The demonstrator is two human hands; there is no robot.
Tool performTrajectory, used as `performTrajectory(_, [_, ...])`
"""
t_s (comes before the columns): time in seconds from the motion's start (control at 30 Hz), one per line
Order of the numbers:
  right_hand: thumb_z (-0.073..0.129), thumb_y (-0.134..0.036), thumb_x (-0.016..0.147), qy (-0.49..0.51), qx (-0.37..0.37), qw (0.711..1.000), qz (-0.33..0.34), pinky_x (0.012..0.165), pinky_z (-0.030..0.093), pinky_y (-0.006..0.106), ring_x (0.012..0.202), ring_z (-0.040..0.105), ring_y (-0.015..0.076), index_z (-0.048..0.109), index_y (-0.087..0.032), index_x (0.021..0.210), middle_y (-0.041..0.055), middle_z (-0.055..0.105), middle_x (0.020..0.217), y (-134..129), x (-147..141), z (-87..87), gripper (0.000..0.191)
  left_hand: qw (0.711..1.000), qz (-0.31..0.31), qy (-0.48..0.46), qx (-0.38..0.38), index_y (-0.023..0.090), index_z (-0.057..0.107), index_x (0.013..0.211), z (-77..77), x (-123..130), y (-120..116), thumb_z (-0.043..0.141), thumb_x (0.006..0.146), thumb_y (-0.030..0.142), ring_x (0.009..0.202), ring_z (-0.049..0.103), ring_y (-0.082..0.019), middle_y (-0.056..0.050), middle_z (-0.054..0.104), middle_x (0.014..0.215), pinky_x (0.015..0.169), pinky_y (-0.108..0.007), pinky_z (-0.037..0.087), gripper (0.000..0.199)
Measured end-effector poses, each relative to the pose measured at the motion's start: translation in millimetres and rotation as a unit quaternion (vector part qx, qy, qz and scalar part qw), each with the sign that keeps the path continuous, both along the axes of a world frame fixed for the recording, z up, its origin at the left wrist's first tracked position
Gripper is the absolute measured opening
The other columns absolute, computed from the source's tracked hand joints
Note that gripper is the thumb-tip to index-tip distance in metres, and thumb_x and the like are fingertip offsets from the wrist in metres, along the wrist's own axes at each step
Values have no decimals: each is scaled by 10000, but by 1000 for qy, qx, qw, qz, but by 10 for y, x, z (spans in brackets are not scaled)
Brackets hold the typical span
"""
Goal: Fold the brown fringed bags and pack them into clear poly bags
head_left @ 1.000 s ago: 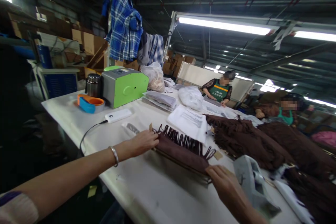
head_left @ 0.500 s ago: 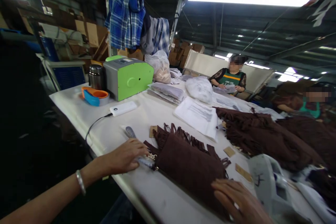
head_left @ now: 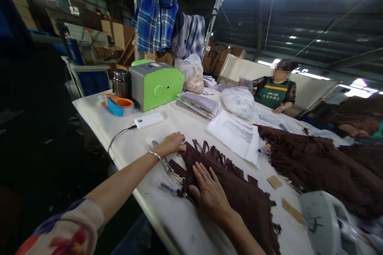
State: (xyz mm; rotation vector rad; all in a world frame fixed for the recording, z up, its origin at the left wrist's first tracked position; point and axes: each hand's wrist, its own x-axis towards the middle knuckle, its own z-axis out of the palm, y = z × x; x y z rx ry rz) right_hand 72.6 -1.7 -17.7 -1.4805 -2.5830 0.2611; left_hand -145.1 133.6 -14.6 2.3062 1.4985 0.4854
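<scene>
I'm shifting the right hand (head_left: 211, 192), open, across the bag (head_left: 242, 195) on the table (head_left: 191, 233), off its right end, likely steadying it; the left hand (head_left: 172, 143) is meeting the tag (head_left: 181, 149), grip unclear.

on the table (head_left: 170, 215), the bag (head_left: 239, 187) lies left of the tape dispenser (head_left: 321, 219), before the machine (head_left: 155, 93).

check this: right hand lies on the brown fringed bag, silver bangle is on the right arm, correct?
The bangle's side is wrong: the head view shows the silver bangle on the left arm. The right hand does lie on the brown fringed bag.
</scene>
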Motion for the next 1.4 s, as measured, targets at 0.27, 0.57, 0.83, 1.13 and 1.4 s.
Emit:
performTrajectory(0.27, [572,-229,881,29,4,1000,-3,904,430,378,1023,614,270,662,-190,1074,100,696,1069,206,-496,326,216,995,37,24,-94,193,611,781,29,-192,143,662,704,349,691,597,-175,-2,649,748,548,-242,390,181])
performTrajectory(0.57, [543,-102,777,103,-69,992,20,688,463,280,788,662,214,639,-180,981,62,713,884,436,-611,186,239,986,152,11,-62,208,555,889,54,-700,-146,530,714,182,700,592,-163,0,644,786,563,-244,374,178])
performTrajectory(0.83, [503,-151,749,233,-71,966,-88,653,486,265,689,623,163,607,-184,879,8,660,787,546,-428,26,170,979,199,-11,-34,205,471,1098,-41,-1027,-477,483,834,310,756,624,-194,-12,645,859,662,-290,435,285])
performTrajectory(1.13, [491,-158,846,271,-10,961,-54,778,476,314,829,606,194,623,-210,829,44,637,878,115,-242,61,143,997,13,49,63,225,600,1032,-127,-1325,-1135,554,898,339,1002,574,-225,-45,627,1054,951,-377,421,181])
performTrajectory(1.4, [549,-277,819,368,-92,918,-117,712,491,295,774,628,192,677,-197,892,24,698,846,106,-48,61,167,997,-32,71,21,271,574,1024,-174,-1179,-1893,505,930,337,887,629,-184,-3,651,991,815,-280,475,134])
